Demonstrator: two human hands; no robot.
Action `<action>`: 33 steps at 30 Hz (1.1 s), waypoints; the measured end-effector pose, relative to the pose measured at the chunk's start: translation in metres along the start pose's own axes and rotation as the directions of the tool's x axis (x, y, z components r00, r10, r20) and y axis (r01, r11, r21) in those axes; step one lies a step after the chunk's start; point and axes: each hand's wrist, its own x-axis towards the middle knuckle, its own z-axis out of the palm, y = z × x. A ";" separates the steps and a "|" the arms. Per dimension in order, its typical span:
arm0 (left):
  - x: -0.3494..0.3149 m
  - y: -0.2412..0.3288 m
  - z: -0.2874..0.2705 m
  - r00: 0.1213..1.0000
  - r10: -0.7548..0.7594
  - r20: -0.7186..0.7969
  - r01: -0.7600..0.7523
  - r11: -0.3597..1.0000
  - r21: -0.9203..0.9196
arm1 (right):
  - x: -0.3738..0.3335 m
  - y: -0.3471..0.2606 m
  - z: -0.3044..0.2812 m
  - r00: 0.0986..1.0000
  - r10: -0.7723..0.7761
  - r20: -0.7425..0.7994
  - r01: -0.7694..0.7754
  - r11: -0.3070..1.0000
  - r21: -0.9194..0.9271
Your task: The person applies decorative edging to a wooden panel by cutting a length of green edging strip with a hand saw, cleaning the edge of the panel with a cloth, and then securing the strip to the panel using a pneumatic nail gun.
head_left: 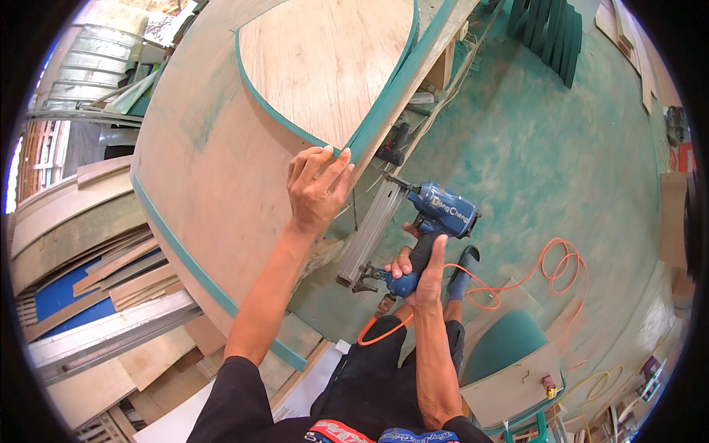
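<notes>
My left hand (319, 184) is at the near, pointed corner of a pale plywood panel (325, 66), its fingers curled and its thumb and fingertips pinching the green edging strip (275, 112) there. The strip follows the panel's curved edge. In my right hand (428, 284) is a blue pneumatic nail gun (445, 210), gripped by its black handle. Its long grey magazine (369, 232) slants down to the left, and its nose lies just right of the table edge, apart from the panel. An orange air hose (377, 340) joins the handle's base.
The panel lies on a large wooden worktable (199, 155) with a green-edged rim. Wood offcuts (111, 269) are stacked at the left. The orange hose loops over the green-stained floor (532, 170). A green chair (506, 343) holding a board stands at lower right. Dark green curved pieces (546, 37) stand far right.
</notes>
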 end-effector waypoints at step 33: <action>0.122 0.003 0.046 0.615 -0.045 0.787 -0.138 0.977 0.164 | 0.024 0.029 0.006 0.990 -0.020 -0.143 0.023 1.000 0.019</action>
